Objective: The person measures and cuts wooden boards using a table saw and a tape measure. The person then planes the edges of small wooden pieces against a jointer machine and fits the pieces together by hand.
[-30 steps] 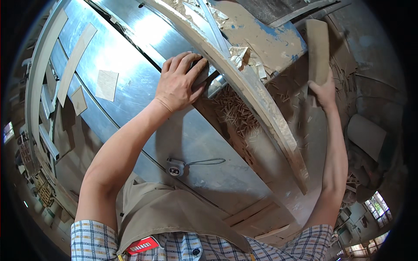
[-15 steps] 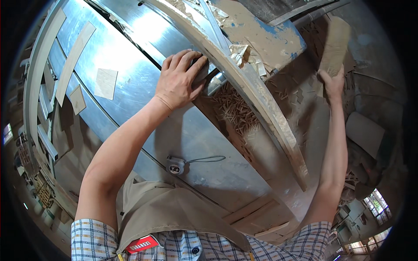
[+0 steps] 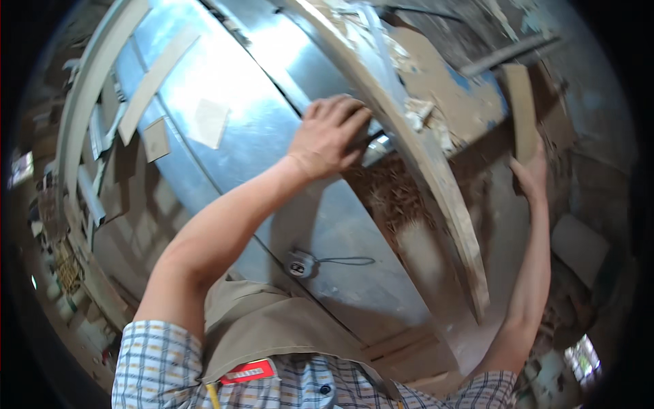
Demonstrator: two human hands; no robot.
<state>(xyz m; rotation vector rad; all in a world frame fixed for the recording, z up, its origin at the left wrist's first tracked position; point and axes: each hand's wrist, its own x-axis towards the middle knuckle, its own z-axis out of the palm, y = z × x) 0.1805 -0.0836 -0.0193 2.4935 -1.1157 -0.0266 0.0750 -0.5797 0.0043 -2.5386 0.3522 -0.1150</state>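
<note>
— How's my feed reading on your side?

— Bright in the middle, dark all round. I get strong glare off the metal tabletop [image 3: 225, 75], nearly washed out near the top, so the light seems to fall from above and ahead.

— Shadows?

— The left hand [image 3: 327, 136] and its forearm throw a soft shadow down the metal sheet. The right side is dimmer; the right hand [image 3: 533, 174] and the wooden board [image 3: 521, 112] sit in shade and look slightly smeared.

— Distortion?

— Heavy fisheye. The long wooden strip [image 3: 429, 170] bows, and the corners are black. I see detail go soft toward the rim, and a small window [image 3: 582, 354] low right is blown out.
</note>
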